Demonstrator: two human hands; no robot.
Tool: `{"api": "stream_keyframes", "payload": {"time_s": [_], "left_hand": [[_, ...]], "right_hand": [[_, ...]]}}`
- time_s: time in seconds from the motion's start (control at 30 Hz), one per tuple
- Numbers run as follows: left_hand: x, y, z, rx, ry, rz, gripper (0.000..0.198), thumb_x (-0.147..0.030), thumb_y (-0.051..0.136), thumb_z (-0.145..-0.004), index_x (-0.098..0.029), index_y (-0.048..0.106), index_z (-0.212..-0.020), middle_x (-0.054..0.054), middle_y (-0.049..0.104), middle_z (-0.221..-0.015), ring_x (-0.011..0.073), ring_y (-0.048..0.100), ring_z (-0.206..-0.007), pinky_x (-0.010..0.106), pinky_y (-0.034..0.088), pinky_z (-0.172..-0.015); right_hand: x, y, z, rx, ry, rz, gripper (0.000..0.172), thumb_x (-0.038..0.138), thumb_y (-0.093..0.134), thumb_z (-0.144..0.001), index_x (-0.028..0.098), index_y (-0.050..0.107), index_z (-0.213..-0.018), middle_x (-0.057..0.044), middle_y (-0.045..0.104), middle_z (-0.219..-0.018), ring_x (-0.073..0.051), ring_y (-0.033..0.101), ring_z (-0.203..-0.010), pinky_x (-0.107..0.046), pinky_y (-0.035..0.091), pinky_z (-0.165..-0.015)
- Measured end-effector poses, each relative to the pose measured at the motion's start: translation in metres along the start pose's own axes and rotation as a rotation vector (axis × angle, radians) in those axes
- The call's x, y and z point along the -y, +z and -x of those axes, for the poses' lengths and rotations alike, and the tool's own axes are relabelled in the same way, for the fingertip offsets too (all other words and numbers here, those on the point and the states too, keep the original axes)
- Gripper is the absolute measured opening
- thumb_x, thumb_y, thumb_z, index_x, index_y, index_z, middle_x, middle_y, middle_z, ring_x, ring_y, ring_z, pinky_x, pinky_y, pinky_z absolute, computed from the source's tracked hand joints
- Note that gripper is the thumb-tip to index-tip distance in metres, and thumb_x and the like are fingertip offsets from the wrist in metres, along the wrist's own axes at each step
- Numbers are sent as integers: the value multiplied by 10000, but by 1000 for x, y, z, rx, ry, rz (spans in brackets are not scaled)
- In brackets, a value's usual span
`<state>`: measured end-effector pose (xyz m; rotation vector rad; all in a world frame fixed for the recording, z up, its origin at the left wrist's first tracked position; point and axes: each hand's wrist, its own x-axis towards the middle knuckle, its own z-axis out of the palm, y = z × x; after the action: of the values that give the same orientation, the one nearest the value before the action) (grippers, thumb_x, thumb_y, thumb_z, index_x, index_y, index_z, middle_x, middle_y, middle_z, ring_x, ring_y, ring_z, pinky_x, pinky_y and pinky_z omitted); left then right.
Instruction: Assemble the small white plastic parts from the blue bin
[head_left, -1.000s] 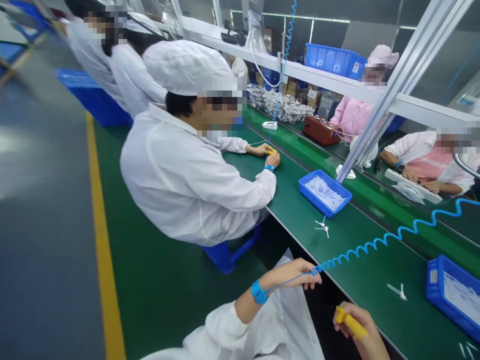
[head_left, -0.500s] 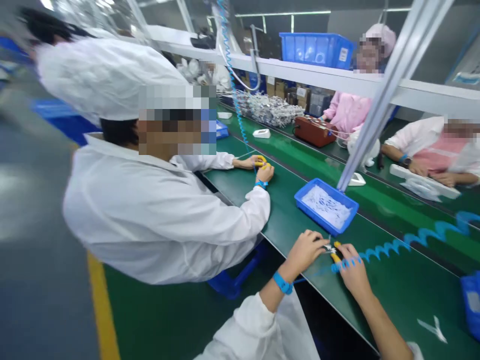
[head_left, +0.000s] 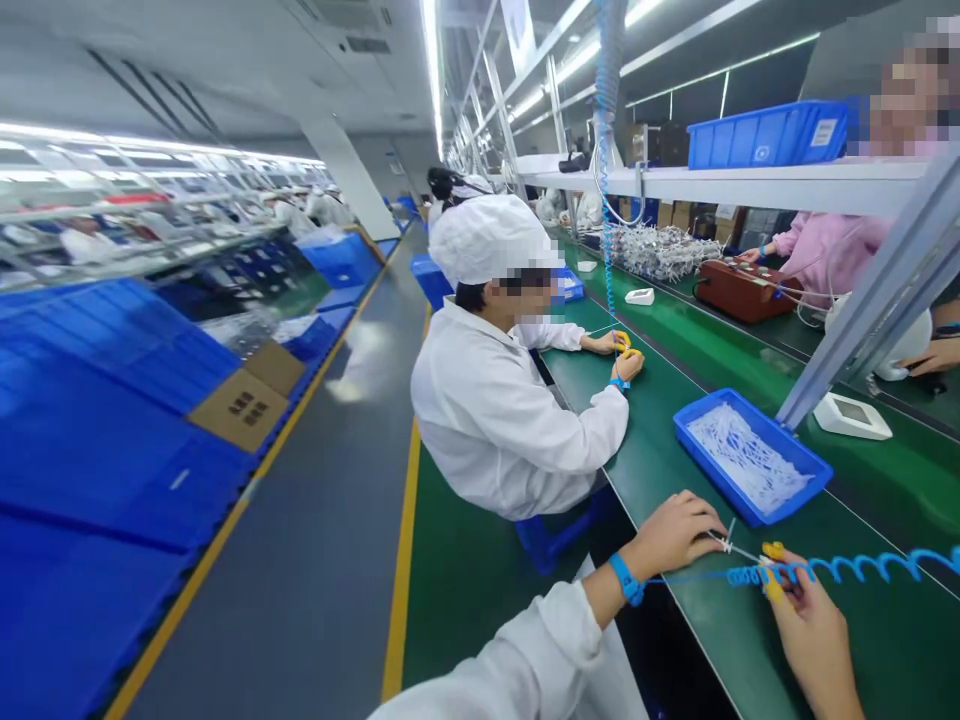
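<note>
Pinching small white pieces in the nearly closed left hand, gripping a yellow-handled tool in the curled right hand, at lower right of the frame

Head camera | looked forward and down from above | left hand and right hand showed near, lower right | bench stretched away ahead

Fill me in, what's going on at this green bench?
The person's left hand pinches small white plastic pieces, while the right hand holds a yellow-handled tool close to them; whether they touch is unclear. A blue tray of white strips sits on the green bench just beyond the hands. Further along, a co-worker in white holds another yellow tool.
</note>
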<state>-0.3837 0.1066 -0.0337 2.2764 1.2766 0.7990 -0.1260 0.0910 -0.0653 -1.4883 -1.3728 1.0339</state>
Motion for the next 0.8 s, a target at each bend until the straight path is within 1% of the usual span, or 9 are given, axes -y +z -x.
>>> {"api": "stream_keyframes", "payload": {"time_s": [0.1,0.17,0.23,0.3,0.37,0.47,0.57,0.67,0.8], "left_hand": [[0,1,3,-78,-9,67,364,-473,657,-1049,-193,766,-1253,116,754,-1235,234,672,-1179,374,494,-1082],[-4,-1,2,-211,-30,109,350,-422,632,-1065,-190,747,-1299,132,732,-1287,241,665,-1217,378,506,-1097],[-11,-7,-9,-356,-38,131,360,-401,619,-1071,-189,726,-1341,145,707,-1342,248,651,-1261,388,506,-1125],[-21,-16,-32,-401,1,115,357,-383,603,-1079,-192,713,-1359,142,708,-1356,250,645,-1286,400,491,-1161],[-32,-26,-67,-293,51,44,345,-345,584,-1088,-193,705,-1373,133,721,-1360,248,641,-1307,404,469,-1188],[-40,-33,-126,63,22,-139,321,-246,611,-1065,-165,721,-1355,148,714,-1401,249,644,-1316,384,456,-1188],[-35,-29,-169,285,-41,-221,244,-183,764,-949,-120,800,-1182,161,783,-1233,266,720,-1148,356,527,-1046],[-22,-21,-186,407,-89,-235,144,-141,856,-839,-103,833,-976,115,812,-945,229,736,-877,308,543,-828],[-9,-17,-189,467,-98,-211,37,-121,824,-850,-130,819,-885,66,801,-867,176,701,-789,266,493,-738]], "right_hand": [[6,-2,-6,-17,3,-196,633,580,859,-667,179,765,-1148,-124,782,-1078,-284,748,-911,-314,619,-698],[10,-4,-9,-48,14,-315,630,543,882,-652,169,758,-1144,-112,768,-1034,-243,716,-834,-289,588,-640],[14,-7,-11,-101,26,-397,631,513,900,-639,161,755,-1142,-96,749,-990,-199,669,-758,-261,548,-585],[19,-10,-13,-149,31,-465,633,495,909,-629,153,753,-1139,-86,734,-974,-177,645,-741,-244,534,-575],[21,-11,-15,-169,36,-526,637,484,912,-613,147,752,-1129,-85,729,-972,-171,645,-743,-235,531,-572],[21,-10,-18,-157,53,-593,643,469,917,-582,143,754,-1112,-87,731,-991,-179,670,-765,-225,532,-565],[16,-9,-21,-142,87,-626,660,448,934,-556,143,761,-1116,-84,732,-1008,-191,697,-800,-212,543,-567],[8,-10,-24,-135,105,-645,661,445,950,-567,144,770,-1127,-77,736,-1007,-170,688,-785,-194,547,-574],[2,-12,-23,-135,124,-678,667,455,967,-587,152,770,-1148,-75,746,-1025,-162,692,-805,-181,551,-588]]}}
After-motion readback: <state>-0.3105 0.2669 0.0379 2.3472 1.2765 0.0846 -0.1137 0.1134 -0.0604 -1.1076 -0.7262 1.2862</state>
